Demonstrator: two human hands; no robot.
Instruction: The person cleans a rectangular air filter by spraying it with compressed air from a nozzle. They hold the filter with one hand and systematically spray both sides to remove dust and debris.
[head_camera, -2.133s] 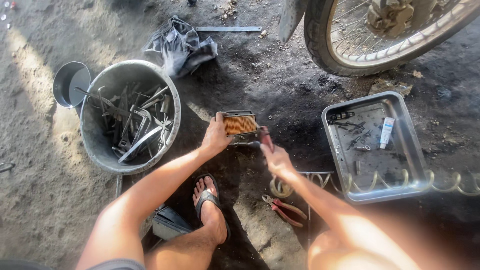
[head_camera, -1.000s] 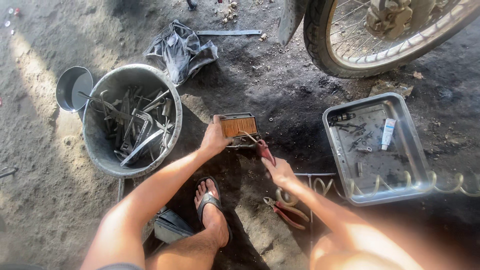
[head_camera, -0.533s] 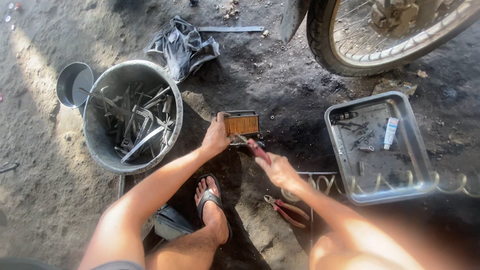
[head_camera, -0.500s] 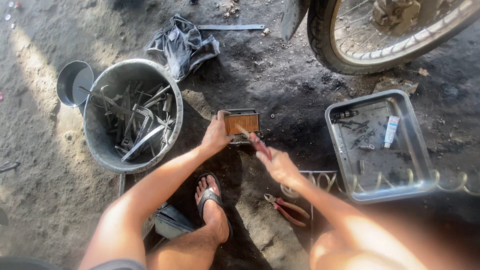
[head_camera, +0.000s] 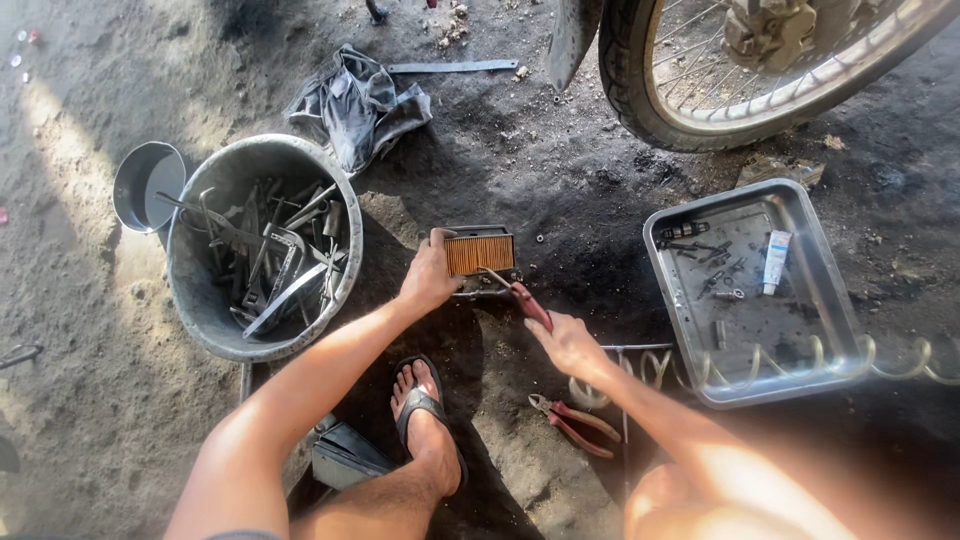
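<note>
Dirt floor; left hand (head_camera: 428, 280) steadies air filter (head_camera: 479, 252), right hand (head_camera: 566, 343) holds screwdriver (head_camera: 522, 297).

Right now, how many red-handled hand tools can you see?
2: a red-handled screwdriver in the right hand, its tip at the pleated air filter, and red-handled pliers on the ground. The tool bucket may hide more.

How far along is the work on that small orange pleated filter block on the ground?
Done: the filter block sits out on the dirt, loose small parts already in the metal tray. In hand: left hand steadies it while right hand works a red-handled screwdriver at its lower edge. Left: pliers lie unused; refitting not visible.
</note>
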